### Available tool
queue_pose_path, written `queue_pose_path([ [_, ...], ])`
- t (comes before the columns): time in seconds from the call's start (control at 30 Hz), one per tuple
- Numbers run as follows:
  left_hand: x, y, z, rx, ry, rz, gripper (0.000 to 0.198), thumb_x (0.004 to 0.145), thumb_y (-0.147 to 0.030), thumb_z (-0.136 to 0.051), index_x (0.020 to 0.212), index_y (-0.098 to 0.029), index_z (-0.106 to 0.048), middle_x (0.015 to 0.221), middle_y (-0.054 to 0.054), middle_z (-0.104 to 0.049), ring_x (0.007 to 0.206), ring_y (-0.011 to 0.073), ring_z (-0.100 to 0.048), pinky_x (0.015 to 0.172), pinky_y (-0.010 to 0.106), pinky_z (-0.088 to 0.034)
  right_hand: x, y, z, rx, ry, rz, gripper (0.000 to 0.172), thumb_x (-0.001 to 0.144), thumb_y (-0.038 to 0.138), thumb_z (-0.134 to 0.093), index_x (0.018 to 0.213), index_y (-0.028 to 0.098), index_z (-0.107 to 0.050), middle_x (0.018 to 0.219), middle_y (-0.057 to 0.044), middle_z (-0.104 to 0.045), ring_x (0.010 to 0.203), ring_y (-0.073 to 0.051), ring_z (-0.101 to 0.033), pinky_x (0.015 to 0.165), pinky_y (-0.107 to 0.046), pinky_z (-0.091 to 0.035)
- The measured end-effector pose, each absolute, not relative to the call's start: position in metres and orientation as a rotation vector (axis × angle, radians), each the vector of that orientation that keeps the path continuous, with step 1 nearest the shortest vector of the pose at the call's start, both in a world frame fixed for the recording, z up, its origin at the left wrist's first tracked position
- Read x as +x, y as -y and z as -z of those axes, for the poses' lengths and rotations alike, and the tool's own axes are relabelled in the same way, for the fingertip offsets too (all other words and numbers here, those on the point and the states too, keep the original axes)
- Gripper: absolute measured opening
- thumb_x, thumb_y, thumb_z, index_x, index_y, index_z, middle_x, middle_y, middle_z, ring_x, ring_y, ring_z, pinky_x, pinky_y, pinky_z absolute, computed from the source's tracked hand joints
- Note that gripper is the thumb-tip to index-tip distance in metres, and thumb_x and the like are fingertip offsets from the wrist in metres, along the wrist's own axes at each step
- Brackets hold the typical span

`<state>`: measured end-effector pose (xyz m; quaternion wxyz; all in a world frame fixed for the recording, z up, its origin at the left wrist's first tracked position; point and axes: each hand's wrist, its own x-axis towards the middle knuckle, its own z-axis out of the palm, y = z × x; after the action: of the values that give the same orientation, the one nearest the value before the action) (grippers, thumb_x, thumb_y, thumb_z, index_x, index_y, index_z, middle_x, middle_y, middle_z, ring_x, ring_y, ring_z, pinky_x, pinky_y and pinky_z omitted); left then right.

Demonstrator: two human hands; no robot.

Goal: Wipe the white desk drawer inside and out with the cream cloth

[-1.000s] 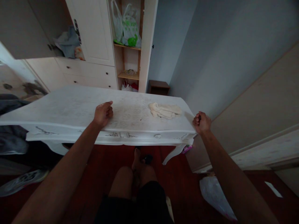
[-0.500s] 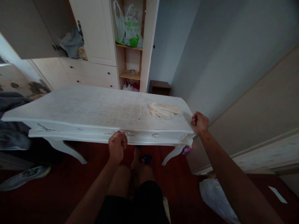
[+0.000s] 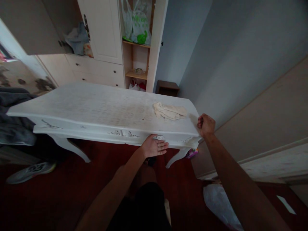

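At the counter's (image 3: 96,99) front, our left hand (image 3: 154,147) is beside the knob (image 3: 160,137), its grip loose, with fingers nearly straight; contact we cannot tell. To hold well, we should curl the fingers evenly around it. Our right hand (image 3: 206,124) makes a fist at the counter's right end; whether it holds the edge, we cannot tell.

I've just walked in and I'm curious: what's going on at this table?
A person's left hand, fingers extended, is at the round white knob on the front of the white table with curved legs; whether they touch is unclear. The right hand is curled at the table's right end. A crumpled cream cloth lies on top, untouched.
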<state>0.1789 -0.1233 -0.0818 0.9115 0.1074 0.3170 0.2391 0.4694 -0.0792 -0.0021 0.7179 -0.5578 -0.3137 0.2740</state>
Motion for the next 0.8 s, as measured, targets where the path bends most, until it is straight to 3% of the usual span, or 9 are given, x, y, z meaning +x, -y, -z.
queue_pose_path([
  [0.5,0.188,0.118,0.096,0.197,-0.522,-0.448,0.043,0.091,-0.046,-0.049,0.116,-0.012,-0.059,0.103,0.016,-0.074,0.087,0.0277,-0.071,0.08,0.043,-0.053,0.477,0.074,0.012,-1.226,0.768,-0.563,0.03,0.08,0.035,-0.067,0.056,0.021,-0.054,0.043,0.006,-0.05,0.032,-0.004,-0.037,0.03,-0.015,-0.026],
  [0.63,0.187,0.116,0.094,0.199,-0.547,-0.467,0.038,0.092,-0.042,-0.05,0.112,-0.012,-0.061,0.099,0.014,-0.074,0.083,0.0247,-0.071,0.078,0.039,-0.054,0.478,0.074,0.013,-1.226,0.768,-0.559,0.031,0.079,0.038,-0.068,0.056,0.021,-0.054,0.043,0.006,-0.049,0.032,-0.004,-0.035,0.03,-0.015,-0.026],
  [0.8,0.193,0.117,0.088,0.236,-0.671,-0.5,0.028,0.095,-0.037,-0.047,0.095,-0.013,-0.063,0.082,0.008,-0.071,0.067,0.0184,-0.067,0.065,0.031,-0.053,0.479,0.073,0.014,-1.227,0.773,-0.565,0.029,0.081,0.035,-0.065,0.057,0.021,-0.056,0.044,0.006,-0.05,0.033,-0.004,-0.037,0.031,-0.015,-0.027],
])
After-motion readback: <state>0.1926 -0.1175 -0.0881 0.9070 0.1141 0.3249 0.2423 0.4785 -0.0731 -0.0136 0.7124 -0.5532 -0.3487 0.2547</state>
